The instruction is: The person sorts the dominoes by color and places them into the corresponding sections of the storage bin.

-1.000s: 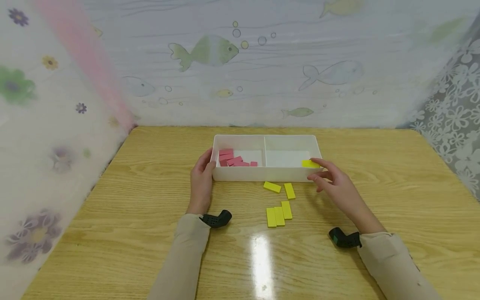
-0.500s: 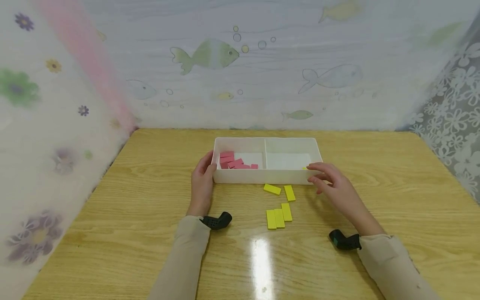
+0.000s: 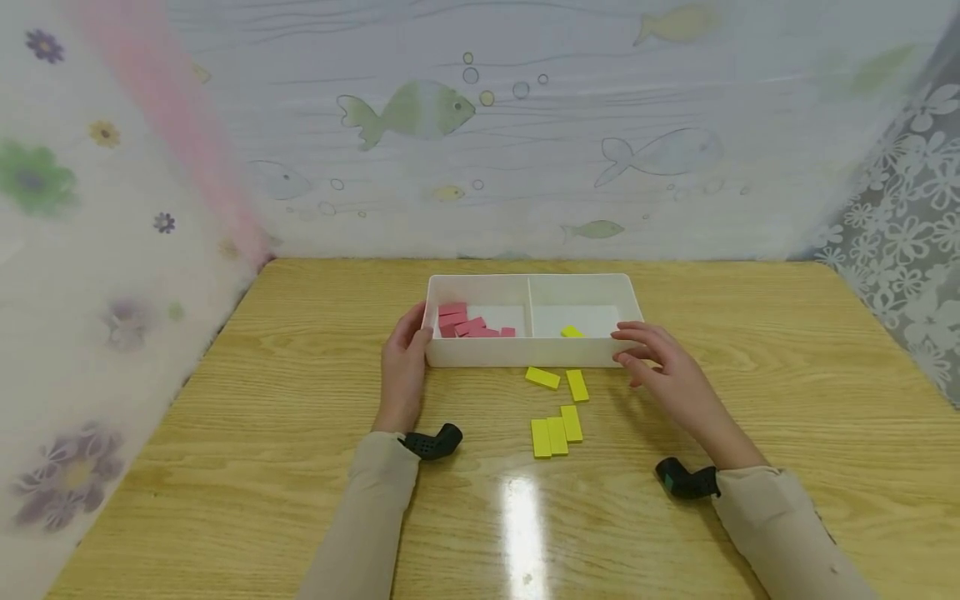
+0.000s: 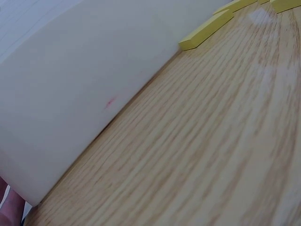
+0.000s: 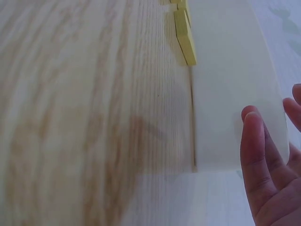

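A white two-compartment box (image 3: pixel 517 352) stands on the table. My left hand (image 3: pixel 402 367) grips its left end, thumb at the front corner. Only a sliver of that hand (image 4: pixel 10 209) shows in the left wrist view. At the front right corner is my right hand (image 3: pixel 660 362), fingers loosely bent over the rim and holding nothing. In the right wrist view its thumb (image 5: pixel 254 141) lies against or just before the front wall. Several pink blocks (image 3: pixel 452 320) lie in the left compartment. One yellow block (image 3: pixel 572 332) is in the right compartment, partly hidden by the front wall.
Several yellow blocks lie on the table before the box: two near its front wall, including a tilted one (image 3: pixel 577 385), and a small group (image 3: pixel 557 435) nearer the person. Black wrist devices (image 3: pixel 437 442) project inward from both sleeves. A painted wall (image 3: pixel 420 200) rises behind the table.
The yellow block at my right fingertips has been let go and now lies farther left in the right compartment. My left hand stays on the box; the right has barely shifted.
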Demonstrator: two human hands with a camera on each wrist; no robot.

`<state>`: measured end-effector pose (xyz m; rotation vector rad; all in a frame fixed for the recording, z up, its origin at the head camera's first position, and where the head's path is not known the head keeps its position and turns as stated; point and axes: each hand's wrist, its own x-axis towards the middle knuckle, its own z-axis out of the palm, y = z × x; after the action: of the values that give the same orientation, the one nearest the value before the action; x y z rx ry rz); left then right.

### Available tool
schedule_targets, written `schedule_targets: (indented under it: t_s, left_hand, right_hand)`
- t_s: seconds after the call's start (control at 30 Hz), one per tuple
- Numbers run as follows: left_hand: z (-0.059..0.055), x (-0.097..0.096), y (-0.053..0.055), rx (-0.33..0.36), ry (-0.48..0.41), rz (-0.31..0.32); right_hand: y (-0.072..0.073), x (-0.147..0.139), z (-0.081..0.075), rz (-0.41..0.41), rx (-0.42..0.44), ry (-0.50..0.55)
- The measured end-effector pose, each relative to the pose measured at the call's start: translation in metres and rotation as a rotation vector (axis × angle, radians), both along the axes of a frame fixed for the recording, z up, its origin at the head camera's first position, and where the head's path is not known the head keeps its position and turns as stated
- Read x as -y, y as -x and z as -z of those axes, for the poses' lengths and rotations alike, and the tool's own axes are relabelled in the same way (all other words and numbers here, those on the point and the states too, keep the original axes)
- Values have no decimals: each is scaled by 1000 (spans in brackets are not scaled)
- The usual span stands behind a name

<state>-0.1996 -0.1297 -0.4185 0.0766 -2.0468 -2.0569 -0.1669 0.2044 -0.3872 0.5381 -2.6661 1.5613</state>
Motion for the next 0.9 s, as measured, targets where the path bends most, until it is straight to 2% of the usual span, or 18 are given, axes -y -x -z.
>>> schedule_targets:
  t_s: [0.13, 0.37, 0.5, 0.63, 0.9]
  left_hand:
    - [0, 1, 0, 3, 1, -2]
    - [0, 0, 1, -7, -6, 11]
    - [1, 0, 1, -2, 2, 9]
    - [1, 0, 0, 7, 12, 3]
    - [1, 0, 1, 10, 3, 2]
  right_hand:
    - [-1, 0, 0, 31, 11, 9]
    - [-4, -3, -4, 160, 24, 25]
    - [-4, -2, -3, 167, 12, 82]
    - [-2, -2, 0, 103, 14, 125]
    - [-1, 1, 5, -174, 156, 44]
